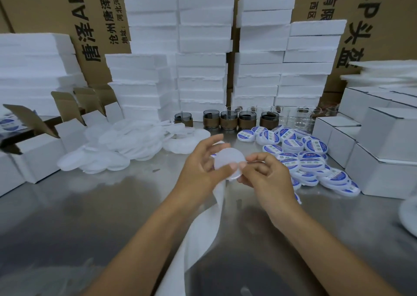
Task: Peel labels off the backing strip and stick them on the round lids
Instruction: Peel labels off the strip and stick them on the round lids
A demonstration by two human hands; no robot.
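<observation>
Lid (228, 160), round, translucent white, its face bare of any label as far as can be seen; held up over the steel table (90, 205) between both hands, in the middle of the view. Left hand (199, 163): thumb pressed on the lid's lower face, fingers spread behind it, gripping it. Right hand (265, 175): fingers curled, thumb and forefinger pinching the lid's right rim; whether a peeled label lies under them cannot be told. Backing strip (203, 228): white, hanging from beneath the hands down toward the viewer; which hand carries it is hidden. Done: heap of labelled lids (304, 158), blue and white, lying just right of the hands. Left to do: heap of plain lids (112, 146) to the left, roughly as large. Judged about midway through, with the present lid not yet labelled. Beyond: row of glass jars (228, 119), stacked foam blocks (203, 58), white cartons (388, 137), brown cardboard boxes (94, 25).
</observation>
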